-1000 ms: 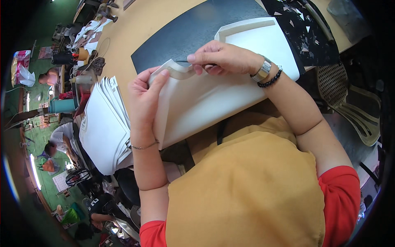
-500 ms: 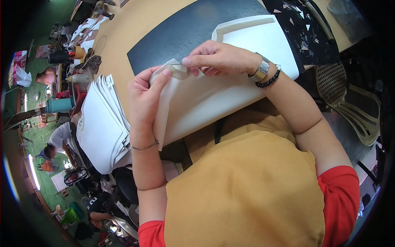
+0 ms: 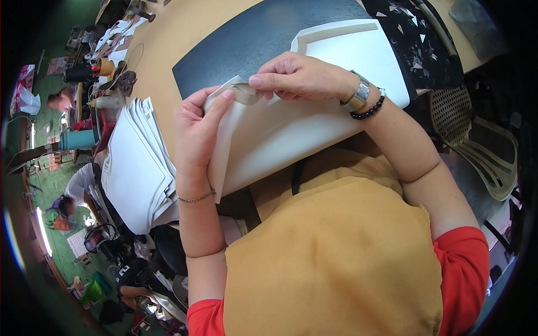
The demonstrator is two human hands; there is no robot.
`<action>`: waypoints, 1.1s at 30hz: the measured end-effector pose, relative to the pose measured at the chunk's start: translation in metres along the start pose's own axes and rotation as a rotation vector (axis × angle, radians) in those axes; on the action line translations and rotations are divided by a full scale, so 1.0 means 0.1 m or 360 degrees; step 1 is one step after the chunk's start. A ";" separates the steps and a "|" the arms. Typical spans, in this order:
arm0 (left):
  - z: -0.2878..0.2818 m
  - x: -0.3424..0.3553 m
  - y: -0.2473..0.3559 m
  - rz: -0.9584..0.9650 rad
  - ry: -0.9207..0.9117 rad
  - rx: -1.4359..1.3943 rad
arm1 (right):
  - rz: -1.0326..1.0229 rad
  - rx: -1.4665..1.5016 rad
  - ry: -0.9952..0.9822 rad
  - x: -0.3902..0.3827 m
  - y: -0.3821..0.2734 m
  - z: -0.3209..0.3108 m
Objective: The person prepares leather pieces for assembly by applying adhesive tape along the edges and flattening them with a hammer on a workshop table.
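A large white sheet [image 3: 291, 129] of stiff material lies across a dark mat [image 3: 252, 39] on the tan worktable [image 3: 162, 39]. Its left corner is folded up. My left hand [image 3: 196, 129] grips that left edge, fingers curled over the fold. My right hand [image 3: 297, 75], with a wristwatch and a dark bead bracelet, pinches the folded corner from above, right beside my left fingertips. The far right corner of the sheet shows a raised folded border.
A stack of similar white sheets [image 3: 137, 168] sits to my left at the table edge. A black mat with white scraps [image 3: 414, 39] lies at the far right. A plastic chair [image 3: 476, 151] stands on the right. Other people work at the far left.
The folded corner has been pressed further over, and my right fingers have slid along it toward my left hand. The sheet has shifted slightly.
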State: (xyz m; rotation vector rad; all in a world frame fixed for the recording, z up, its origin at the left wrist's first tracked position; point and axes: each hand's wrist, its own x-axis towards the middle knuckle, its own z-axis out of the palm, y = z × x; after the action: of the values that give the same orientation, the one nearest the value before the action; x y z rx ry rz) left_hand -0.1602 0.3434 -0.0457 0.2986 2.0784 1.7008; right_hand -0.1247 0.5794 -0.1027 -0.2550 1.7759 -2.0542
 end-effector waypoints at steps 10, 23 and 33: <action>0.04 -0.01 -0.02 -0.0011 -0.0038 0.0004 | -0.0020 -0.0059 0.0016 0.03 0.01 0.03; 0.04 -0.03 -0.04 -0.0022 -0.0067 0.0047 | -0.0046 -0.0066 -0.0045 0.02 0.01 0.00; 0.11 -0.35 0.01 0.0107 -0.0212 0.0464 | -0.0609 -0.0541 0.0672 0.14 0.05 -0.03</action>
State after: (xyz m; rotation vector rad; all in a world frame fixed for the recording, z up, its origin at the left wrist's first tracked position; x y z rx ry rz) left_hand -0.1242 0.3382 -0.0399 0.5616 2.2351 1.3691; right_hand -0.1371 0.5758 -0.1097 -0.2932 2.5070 -2.1641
